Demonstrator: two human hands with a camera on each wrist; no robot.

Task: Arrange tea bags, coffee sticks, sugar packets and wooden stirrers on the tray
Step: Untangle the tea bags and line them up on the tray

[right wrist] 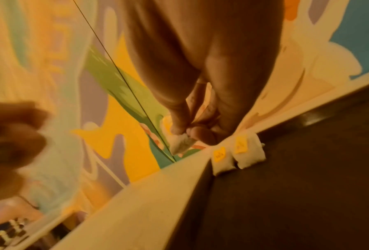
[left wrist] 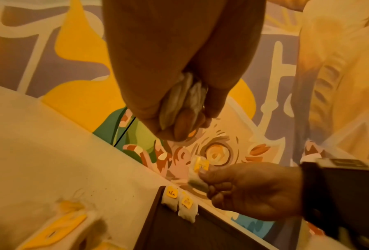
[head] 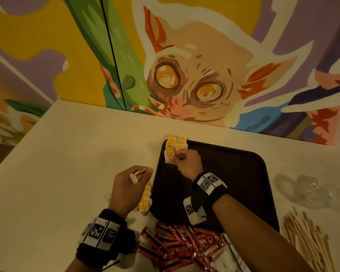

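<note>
A dark tray (head: pixel 234 169) lies on the pale table. Several tea bags with yellow tags (head: pixel 176 143) lean in rows at its far left corner. My right hand (head: pixel 173 157) pinches one more tea bag (head: pixel 168 156) just in front of them; the left wrist view shows this tea bag (left wrist: pixel 198 175) held above the tray corner. My left hand (head: pixel 143 172) hovers left of the tray and grips a small bunch of white tea bags (left wrist: pixel 183 99). Red coffee sticks (head: pixel 185 246) are heaped at the tray's near edge. Wooden stirrers (head: pixel 306 238) lie at the right.
More loose tea bags (head: pixel 145 199) lie on the table against the tray's left edge. Crumpled clear plastic (head: pixel 310 191) sits right of the tray. A painted wall (head: pixel 185 65) rises just behind the table. White packets (head: pixel 222 260) show partly under my right forearm.
</note>
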